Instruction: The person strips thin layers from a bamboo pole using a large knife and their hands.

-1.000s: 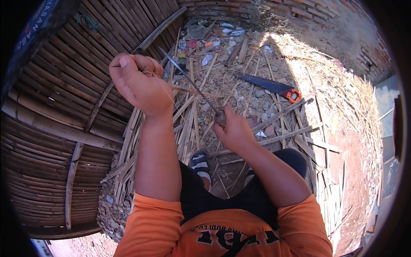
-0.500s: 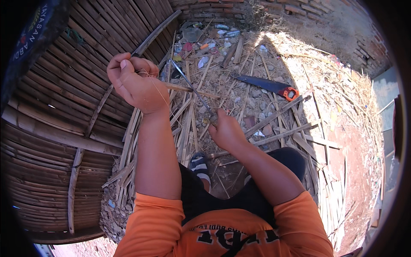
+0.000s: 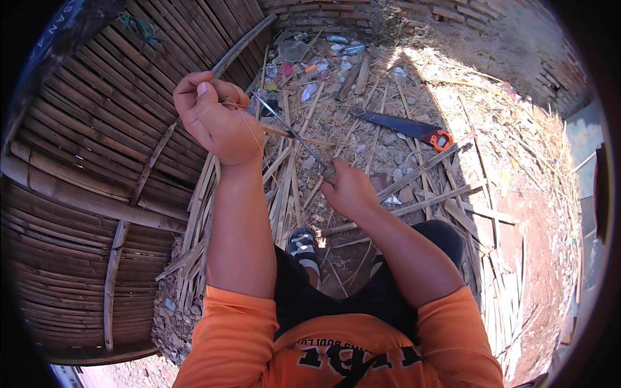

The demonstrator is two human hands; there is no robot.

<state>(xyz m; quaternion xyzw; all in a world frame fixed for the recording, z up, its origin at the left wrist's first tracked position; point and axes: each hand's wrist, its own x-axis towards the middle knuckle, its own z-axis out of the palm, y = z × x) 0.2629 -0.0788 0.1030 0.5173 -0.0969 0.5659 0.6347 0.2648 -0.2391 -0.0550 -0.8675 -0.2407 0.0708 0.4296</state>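
My left hand [image 3: 223,126] is raised beside the slatted wall, fingers curled round a short bamboo strip [image 3: 314,140] that points out to the right. Thin loose fibres loop over that hand's thumb side and wrist. Lower and to the right, my right hand [image 3: 354,189] is closed on a knife, its handle hidden in the fist. The knife's long narrow blade [image 3: 275,115] slants up to the left and crosses the strip in the picture; whether the two touch, I cannot tell.
A handsaw [image 3: 404,127] with an orange and black handle lies on the littered ground, ahead to the right. Split bamboo lengths [image 3: 430,171] are strewn around my feet. At left stands a bamboo slat wall [image 3: 71,174]; a brick wall [image 3: 479,39] closes the far side.
Both hands have shifted slightly to the right in the picture, and the left sits a little higher against the wall. Their holds on the strip and knife look the same.
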